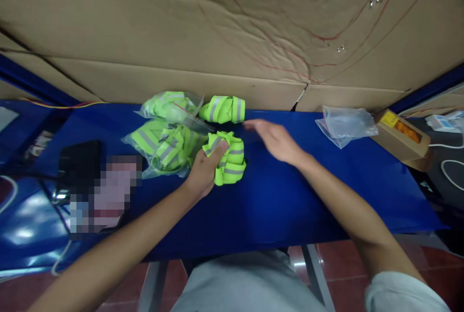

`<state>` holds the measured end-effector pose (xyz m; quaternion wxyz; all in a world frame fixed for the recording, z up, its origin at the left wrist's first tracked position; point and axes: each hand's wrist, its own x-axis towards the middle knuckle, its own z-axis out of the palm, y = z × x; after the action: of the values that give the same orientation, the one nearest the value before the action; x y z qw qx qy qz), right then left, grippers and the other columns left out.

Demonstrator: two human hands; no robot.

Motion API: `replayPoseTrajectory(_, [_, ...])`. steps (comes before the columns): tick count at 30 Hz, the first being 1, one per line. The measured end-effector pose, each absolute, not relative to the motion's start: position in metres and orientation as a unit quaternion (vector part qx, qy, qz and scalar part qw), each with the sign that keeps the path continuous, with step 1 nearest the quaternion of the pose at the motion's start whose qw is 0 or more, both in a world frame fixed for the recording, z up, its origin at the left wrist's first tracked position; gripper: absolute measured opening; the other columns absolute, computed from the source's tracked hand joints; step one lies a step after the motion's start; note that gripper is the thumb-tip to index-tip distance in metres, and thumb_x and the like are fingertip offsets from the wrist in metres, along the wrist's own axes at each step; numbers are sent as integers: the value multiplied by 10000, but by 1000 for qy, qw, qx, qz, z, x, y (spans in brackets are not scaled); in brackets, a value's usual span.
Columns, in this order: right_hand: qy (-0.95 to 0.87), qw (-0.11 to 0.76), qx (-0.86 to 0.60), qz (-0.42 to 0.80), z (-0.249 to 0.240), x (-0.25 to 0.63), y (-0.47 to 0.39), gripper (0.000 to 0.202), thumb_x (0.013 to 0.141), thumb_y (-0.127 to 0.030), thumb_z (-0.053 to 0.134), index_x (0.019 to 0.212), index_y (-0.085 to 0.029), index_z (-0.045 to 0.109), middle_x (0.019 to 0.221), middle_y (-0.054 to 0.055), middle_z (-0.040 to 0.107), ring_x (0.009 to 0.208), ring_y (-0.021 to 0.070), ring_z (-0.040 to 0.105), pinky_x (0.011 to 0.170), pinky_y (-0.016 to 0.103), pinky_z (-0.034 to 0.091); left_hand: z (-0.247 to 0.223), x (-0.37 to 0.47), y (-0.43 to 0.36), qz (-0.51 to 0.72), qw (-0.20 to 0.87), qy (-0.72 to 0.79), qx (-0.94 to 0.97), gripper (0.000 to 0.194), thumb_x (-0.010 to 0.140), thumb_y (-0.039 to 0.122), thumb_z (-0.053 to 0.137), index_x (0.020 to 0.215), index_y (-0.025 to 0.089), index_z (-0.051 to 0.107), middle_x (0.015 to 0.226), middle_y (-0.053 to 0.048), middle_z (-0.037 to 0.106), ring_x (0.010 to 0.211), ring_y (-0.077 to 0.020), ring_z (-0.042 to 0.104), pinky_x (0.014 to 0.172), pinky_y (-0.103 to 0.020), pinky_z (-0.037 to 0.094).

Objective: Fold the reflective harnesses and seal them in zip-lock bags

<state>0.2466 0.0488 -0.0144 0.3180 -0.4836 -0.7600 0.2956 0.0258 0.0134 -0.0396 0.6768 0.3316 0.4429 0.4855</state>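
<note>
My left hand (206,169) grips a folded bundle of neon yellow-green reflective vest fabric (232,160) with grey stripes, its thumb pressed on top. My right hand (273,139) hovers over the table with fingers stretched out and nothing in it. Just left of its fingertips lies another rolled reflective vest (223,109), unbagged. Two clear zip bags hold more of the same fabric: one bagged vest (170,104) at the back and a second bagged vest (163,145) in front of it, beside my left hand.
The blue table (290,205) meets a cardboard-covered wall (145,27) at the back. Empty clear zip bags (346,123) lie to the right, by a cardboard box (402,135) with an orange window. At left are a black object (78,164) and a blurred-out item (112,189).
</note>
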Motion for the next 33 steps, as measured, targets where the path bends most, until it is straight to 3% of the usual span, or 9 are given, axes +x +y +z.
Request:
replayPoseTrajectory(3, [-674, 288, -680, 3, -17, 325, 44, 568, 1036, -587, 465, 1323, -147, 682, 1335, 201, 705, 1289, 335, 631, 1139, 518, 441, -40, 18, 3, 433, 697, 455, 345, 500, 716, 580, 917, 968, 174, 768, 866, -62, 794, 709, -215, 752, 633, -303, 634])
replayPoseTrajectory(6, [-516, 193, -827, -113, -26, 393, 34, 521, 974, -478, 560, 1310, -95, 674, 1335, 287, 656, 1224, 398, 610, 1036, 567, 448, -42, 16, -5, 404, 707, 462, 351, 462, 695, 542, 942, 900, 163, 774, 821, -59, 781, 701, -204, 735, 667, -299, 625])
replayPoseTrajectory(10, [-495, 179, -846, -86, -29, 414, 23, 345, 986, -401, 532, 1028, -137, 751, 996, 213, 749, 901, 328, 666, 852, 481, 497, -40, 19, -13, 364, 732, 442, 370, 469, 677, 543, 951, 889, 164, 773, 807, -41, 768, 683, -177, 705, 647, -272, 602])
replayPoseTrajectory(15, [-629, 268, -727, -68, -25, 333, 2, 254, 1000, -424, 617, 1037, -195, 719, 904, 79, 748, 798, 227, 666, 806, 361, 505, -33, 23, -26, 283, 783, 374, 409, 495, 689, 518, 954, 955, 156, 745, 836, -29, 753, 706, -139, 678, 661, -232, 573])
replayPoseTrajectory(18, [-780, 264, -568, -4, -27, 276, -16, 92, 1002, -259, 639, 943, -205, 683, 835, 31, 721, 763, 180, 661, 784, 325, 473, -34, 25, -29, 246, 802, 351, 416, 544, 702, 524, 945, 1008, 140, 711, 883, -25, 742, 740, -120, 666, 706, -226, 563])
replayPoseTrajectory(21, [-823, 286, -486, 74, -24, 245, -29, 84, 991, -152, 644, 925, -204, 654, 806, -2, 685, 732, 140, 637, 736, 290, 461, -36, 26, -27, 237, 790, 375, 423, 540, 737, 480, 927, 1070, 142, 670, 919, -16, 728, 776, -113, 661, 725, -218, 545])
replayPoseTrajectory(26, [-818, 323, -440, 181, -10, 245, -40, 116, 1007, -116, 626, 1056, -208, 677, 960, 22, 726, 879, 132, 686, 788, 259, 530, -39, 23, -24, 248, 784, 353, 448, 593, 747, 432, 919, 1197, 165, 641, 1064, -50, 734, 935, -178, 695, 849, -294, 567])
replayPoseTrajectory(30, [-839, 278, -420, 205, -6, 256, -45, 340, 1012, -81, 598, 1319, -220, 645, 1164, 55, 739, 1028, 155, 697, 908, 314, 551, -40, 21, -20, 250, 772, 343, 474, 563, 782, 442, 894, 1219, 177, 659, 1088, -51, 732, 976, -192, 695, 914, -328, 565])
replayPoseTrajectory(33, [-845, 286, -415, 179, -10, 258, -48, 434, 993, -31, 580, 1378, -226, 627, 1180, 59, 730, 1019, 165, 685, 908, 339, 551, -38, 20, -17, 243, 775, 346, 470, 524, 801, 468, 876, 1184, 173, 673, 1055, -37, 723, 949, -176, 683, 907, -315, 559])
